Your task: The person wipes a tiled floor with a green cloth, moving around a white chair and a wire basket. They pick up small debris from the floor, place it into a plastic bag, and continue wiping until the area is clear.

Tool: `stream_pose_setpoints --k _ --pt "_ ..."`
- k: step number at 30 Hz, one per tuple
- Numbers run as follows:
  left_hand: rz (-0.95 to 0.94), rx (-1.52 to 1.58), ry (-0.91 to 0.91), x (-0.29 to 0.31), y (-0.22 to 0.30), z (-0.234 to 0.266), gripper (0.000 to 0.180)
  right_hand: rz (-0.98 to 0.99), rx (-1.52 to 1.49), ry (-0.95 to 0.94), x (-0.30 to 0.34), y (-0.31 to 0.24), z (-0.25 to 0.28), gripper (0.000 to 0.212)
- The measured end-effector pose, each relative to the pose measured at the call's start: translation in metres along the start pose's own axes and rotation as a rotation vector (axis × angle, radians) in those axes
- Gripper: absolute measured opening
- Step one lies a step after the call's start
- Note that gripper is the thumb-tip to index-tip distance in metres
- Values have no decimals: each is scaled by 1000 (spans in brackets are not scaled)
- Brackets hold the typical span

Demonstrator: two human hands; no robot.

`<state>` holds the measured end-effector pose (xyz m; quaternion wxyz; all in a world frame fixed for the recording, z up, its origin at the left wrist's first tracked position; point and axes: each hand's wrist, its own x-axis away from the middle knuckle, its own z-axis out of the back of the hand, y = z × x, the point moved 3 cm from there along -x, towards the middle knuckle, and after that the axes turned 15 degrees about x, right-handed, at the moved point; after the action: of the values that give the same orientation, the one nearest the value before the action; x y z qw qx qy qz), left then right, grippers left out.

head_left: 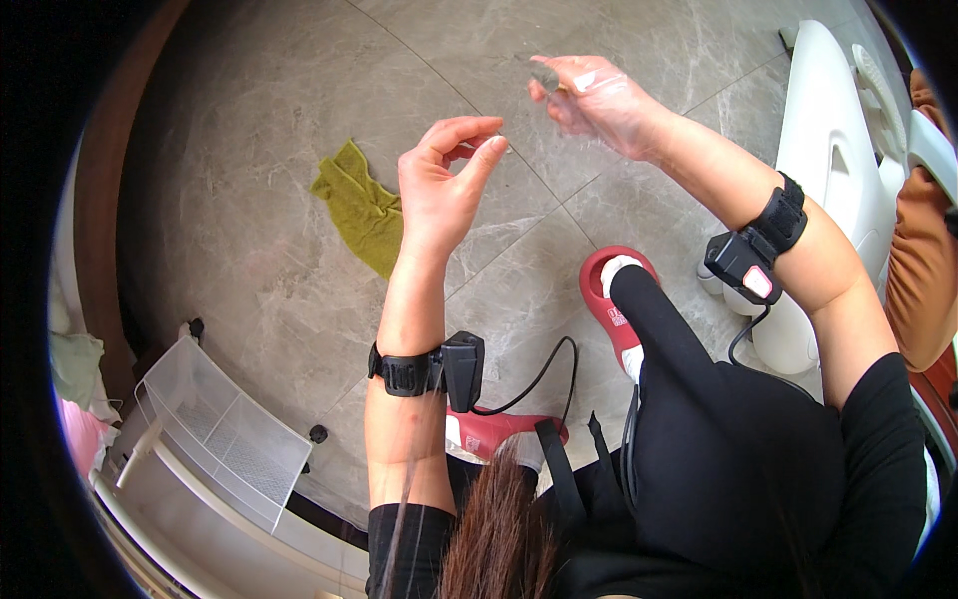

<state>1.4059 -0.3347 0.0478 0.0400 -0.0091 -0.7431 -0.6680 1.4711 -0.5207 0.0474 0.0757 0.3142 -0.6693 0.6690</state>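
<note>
My left hand [446, 178] is held over the floor, its fingers curled and the thumb close to the index fingertip in a pinch. Whatever lies between those tips is too small to make out. Farther off and to the right, my right hand [599, 105] is closed and smeared by motion. At its fingertips shows a small, blurred greyish thing [544, 74], whose kind I cannot tell. Clear, shiny streaks like thin film lie over the thumb and palm. An olive-green cloth [356, 212] lies crumpled on the floor, partly behind my left wrist.
Grey marble-look tiles [259, 130] cover the floor. At lower left stands a wheeled rack with a clear mesh tray [225, 429]. A white moulded plastic piece [823, 130] and brown fabric [923, 270] are at right. Red slippers [611, 290] and cables from black forearm straps [763, 240] are below.
</note>
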Motion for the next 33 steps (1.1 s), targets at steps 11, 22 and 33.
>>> stream_pose_setpoints --k 11,22,33 --pt "250 101 227 31 -48 27 21 -6 -52 -236 2 -4 28 22" --pt "164 -364 171 29 -94 13 22 1 128 -115 11 -7 63 35" --pt "16 -749 31 -2 -118 -32 5 154 280 60 2 22 104 20"
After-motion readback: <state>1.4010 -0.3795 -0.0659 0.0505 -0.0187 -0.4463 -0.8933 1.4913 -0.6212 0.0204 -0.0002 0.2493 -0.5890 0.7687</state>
